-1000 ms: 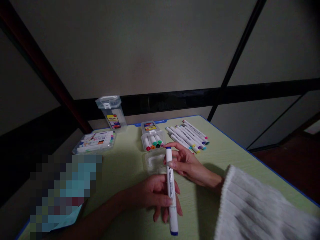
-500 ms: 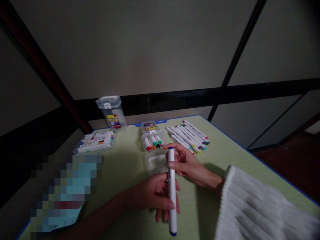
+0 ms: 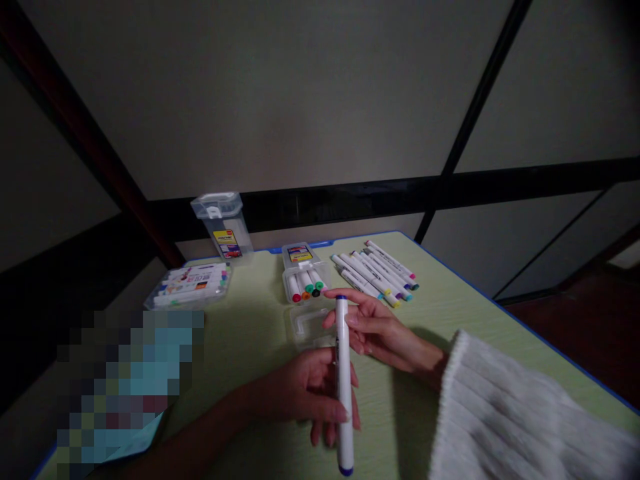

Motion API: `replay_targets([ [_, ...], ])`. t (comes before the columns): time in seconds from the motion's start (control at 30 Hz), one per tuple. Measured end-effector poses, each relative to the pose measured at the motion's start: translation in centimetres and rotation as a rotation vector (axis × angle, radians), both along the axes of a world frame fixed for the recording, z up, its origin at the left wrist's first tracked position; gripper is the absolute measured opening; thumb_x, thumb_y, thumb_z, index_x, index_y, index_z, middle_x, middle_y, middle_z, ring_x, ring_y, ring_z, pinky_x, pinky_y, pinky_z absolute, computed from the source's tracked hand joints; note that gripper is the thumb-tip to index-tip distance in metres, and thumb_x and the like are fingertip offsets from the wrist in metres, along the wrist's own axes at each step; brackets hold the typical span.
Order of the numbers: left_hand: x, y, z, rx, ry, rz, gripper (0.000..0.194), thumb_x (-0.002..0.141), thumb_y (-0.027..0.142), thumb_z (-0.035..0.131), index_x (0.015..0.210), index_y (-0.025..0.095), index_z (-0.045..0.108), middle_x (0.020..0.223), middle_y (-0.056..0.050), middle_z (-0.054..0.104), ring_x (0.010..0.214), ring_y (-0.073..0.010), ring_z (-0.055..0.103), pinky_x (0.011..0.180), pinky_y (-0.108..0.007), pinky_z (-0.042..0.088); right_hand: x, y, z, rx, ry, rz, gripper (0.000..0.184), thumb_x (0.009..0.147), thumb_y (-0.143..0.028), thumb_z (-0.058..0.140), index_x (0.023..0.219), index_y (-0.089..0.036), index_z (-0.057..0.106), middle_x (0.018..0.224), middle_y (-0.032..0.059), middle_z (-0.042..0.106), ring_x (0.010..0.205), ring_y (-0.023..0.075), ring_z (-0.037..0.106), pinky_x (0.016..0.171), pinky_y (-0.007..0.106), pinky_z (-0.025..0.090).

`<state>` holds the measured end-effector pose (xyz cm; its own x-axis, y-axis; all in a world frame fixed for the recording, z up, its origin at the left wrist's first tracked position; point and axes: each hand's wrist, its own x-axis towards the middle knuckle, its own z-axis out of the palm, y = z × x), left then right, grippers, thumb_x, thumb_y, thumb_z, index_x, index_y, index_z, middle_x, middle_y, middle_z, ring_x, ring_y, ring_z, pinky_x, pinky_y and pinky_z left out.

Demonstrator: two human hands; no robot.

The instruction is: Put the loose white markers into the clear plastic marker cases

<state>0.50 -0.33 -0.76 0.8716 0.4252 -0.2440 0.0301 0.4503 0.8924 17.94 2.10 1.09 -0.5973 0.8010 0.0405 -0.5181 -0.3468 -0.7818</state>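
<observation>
A white marker (image 3: 343, 373) with dark blue ends stands nearly upright in front of me. My left hand (image 3: 313, 390) is closed on its lower half, thumb across the front and fingers behind. At the marker's upper end is my right hand (image 3: 377, 327), with fingers apart and reaching behind the barrel; its thumb tip lies at the marker's right edge. Whether those fingers touch the back is hidden. Just beyond the hands, a clear plastic case (image 3: 306, 260) lies on its side, several markers inside with coloured ends facing me. Its open clear lid (image 3: 307, 327) rests on the table, partly covered by my right hand.
Several loose white markers (image 3: 375, 270) lie in a pile at the back right of the green table (image 3: 240, 347). A clear upright case (image 3: 225, 227) stands back left. Before it lies a flat case of markers (image 3: 193, 285). A blurred-out blue object (image 3: 160, 360) is at left.
My right thumb has slid from the marker's front to its right edge, and the right fingers have spread. My left hand keeps its hold, the marker nearly still.
</observation>
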Motion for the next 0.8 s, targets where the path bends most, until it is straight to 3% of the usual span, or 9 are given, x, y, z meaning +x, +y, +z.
replay_targets([
  [0.43, -0.07, 0.15, -0.16, 0.014, -0.004, -0.022, 0.046, 0.064, 0.038, 0.074, 0.092, 0.015, 0.045, 0.077, -0.003, 0.066, 0.048, -0.006, 0.057, 0.038, -0.014, 0.045, -0.17, 0.07, -0.48, 0.081, -0.037, -0.073, 0.034, 0.067, -0.021, 0.074, 0.099, -0.018, 0.063, 0.072, 0.0011, 0.07, 0.039, 0.0005, 0.045, 0.037, 0.011, 0.033],
  [0.8, -0.21, 0.21, 0.56, 0.064, 0.045, -0.042, 0.048, 0.06, 0.043, 0.074, 0.085, 0.017, 0.043, 0.062, 0.002, 0.064, 0.036, -0.003, 0.047, 0.031, -0.012, 0.035, -0.26, 0.33, -0.67, 0.054, -0.019, -0.235, 0.024, 0.061, -0.027, 0.077, 0.08, -0.015, 0.069, 0.057, -0.0036, 0.057, 0.04, 0.0003, 0.035, 0.037, 0.013, 0.024],
])
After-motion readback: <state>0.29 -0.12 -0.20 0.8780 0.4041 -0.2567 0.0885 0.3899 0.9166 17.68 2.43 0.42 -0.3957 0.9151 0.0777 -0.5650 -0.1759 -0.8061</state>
